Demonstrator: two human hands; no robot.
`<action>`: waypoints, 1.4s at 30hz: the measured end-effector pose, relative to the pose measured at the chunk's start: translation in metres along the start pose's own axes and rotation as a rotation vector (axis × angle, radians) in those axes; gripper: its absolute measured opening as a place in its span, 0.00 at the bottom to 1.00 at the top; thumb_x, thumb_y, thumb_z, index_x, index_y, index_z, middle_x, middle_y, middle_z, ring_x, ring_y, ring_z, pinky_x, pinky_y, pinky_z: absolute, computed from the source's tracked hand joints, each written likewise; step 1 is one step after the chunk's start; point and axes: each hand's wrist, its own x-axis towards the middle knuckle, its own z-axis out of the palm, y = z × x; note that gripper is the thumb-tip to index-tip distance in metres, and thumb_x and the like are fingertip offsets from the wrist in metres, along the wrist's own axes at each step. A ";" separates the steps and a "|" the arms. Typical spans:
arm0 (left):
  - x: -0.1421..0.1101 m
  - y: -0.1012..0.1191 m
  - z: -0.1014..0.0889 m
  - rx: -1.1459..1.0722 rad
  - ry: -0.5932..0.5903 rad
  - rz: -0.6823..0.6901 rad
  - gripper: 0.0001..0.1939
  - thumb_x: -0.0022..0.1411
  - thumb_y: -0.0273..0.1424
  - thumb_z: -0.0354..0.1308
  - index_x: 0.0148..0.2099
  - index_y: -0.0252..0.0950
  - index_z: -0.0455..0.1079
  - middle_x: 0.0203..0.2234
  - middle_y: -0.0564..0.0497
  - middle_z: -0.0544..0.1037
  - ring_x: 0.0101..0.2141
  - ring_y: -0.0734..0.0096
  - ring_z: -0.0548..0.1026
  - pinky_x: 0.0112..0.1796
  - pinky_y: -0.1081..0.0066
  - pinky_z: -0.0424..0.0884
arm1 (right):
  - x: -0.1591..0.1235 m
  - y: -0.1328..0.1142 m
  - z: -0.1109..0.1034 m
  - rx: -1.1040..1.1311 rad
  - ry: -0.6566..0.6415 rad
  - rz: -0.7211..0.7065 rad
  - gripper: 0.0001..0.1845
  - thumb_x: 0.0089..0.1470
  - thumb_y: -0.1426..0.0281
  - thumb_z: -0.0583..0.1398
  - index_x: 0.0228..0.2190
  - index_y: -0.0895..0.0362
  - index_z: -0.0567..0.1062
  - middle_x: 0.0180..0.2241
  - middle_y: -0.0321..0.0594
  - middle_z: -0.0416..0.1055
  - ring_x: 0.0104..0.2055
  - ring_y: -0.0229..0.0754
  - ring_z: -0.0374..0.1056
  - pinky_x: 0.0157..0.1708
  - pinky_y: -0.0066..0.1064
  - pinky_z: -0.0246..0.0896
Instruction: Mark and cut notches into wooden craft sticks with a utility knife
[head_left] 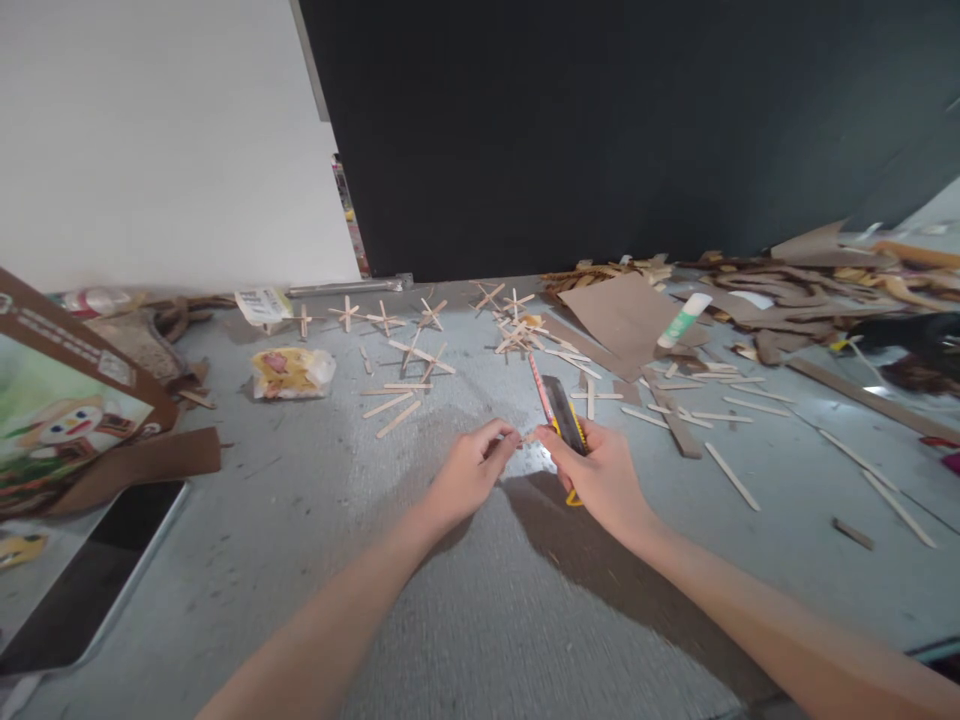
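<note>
In the middle of the table my right hand (604, 478) is closed around a yellow and black utility knife (564, 415). Its long, thin front part points away from me, toward a pile of crossed sticks (519, 335). Just to the left, my left hand (474, 470) pinches one end of a short wooden stick (529, 437). The thumb side of my right hand meets the stick's other end. Fingers hide much of this small piece. Beyond my hands stand several star-like shapes of crossed craft sticks, one of them a cross (347, 313) at the back left.
Loose craft sticks (732, 476) lie across the right side, near a green and white glue stick (684, 320) on brown cardboard (619, 310). A clear food packet (292, 373) lies left of centre. A phone (97, 575) and a printed box (75, 400) occupy the left edge.
</note>
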 end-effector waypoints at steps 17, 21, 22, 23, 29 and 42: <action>0.005 0.003 -0.009 0.507 0.363 -0.115 0.16 0.68 0.22 0.50 0.54 0.36 0.70 0.47 0.40 0.81 0.43 0.59 0.79 0.46 0.61 0.72 | 0.001 -0.002 -0.002 0.007 0.016 0.001 0.25 0.53 0.46 0.64 0.22 0.51 0.65 0.13 0.30 0.59 0.15 0.37 0.57 0.15 0.31 0.52; 0.003 0.024 -0.028 1.164 0.279 -0.237 0.26 0.58 0.14 0.54 0.59 0.28 0.69 0.57 0.29 0.72 0.56 0.41 0.72 0.52 0.51 0.70 | 0.001 -0.002 -0.002 0.014 0.021 0.003 0.24 0.53 0.45 0.64 0.24 0.51 0.67 0.14 0.30 0.59 0.15 0.37 0.57 0.15 0.30 0.52; 0.003 0.026 -0.035 1.240 0.274 -0.278 0.26 0.58 0.14 0.53 0.59 0.27 0.69 0.56 0.29 0.73 0.55 0.41 0.72 0.51 0.52 0.70 | 0.001 -0.002 -0.001 0.018 0.018 0.002 0.24 0.53 0.45 0.64 0.24 0.51 0.67 0.14 0.30 0.59 0.15 0.37 0.57 0.15 0.30 0.52; 0.003 0.027 -0.042 1.292 0.281 -0.312 0.24 0.60 0.15 0.52 0.58 0.27 0.70 0.54 0.30 0.74 0.55 0.42 0.72 0.51 0.53 0.70 | 0.001 -0.002 -0.001 0.020 0.015 0.001 0.25 0.53 0.45 0.64 0.23 0.51 0.66 0.14 0.30 0.59 0.15 0.37 0.57 0.15 0.30 0.52; 0.008 0.014 -0.080 1.238 0.197 -0.485 0.14 0.66 0.21 0.53 0.51 0.28 0.75 0.48 0.28 0.77 0.52 0.41 0.76 0.49 0.55 0.71 | 0.001 -0.003 -0.001 0.019 0.018 -0.009 0.25 0.53 0.44 0.63 0.24 0.51 0.67 0.14 0.30 0.59 0.16 0.38 0.58 0.15 0.31 0.54; 0.008 0.003 -0.063 1.123 0.143 -0.412 0.11 0.64 0.18 0.53 0.43 0.32 0.75 0.35 0.36 0.81 0.42 0.50 0.80 0.39 0.63 0.70 | 0.009 0.007 0.001 0.155 0.103 -0.021 0.25 0.55 0.44 0.63 0.31 0.52 0.68 0.19 0.31 0.68 0.17 0.36 0.63 0.18 0.29 0.59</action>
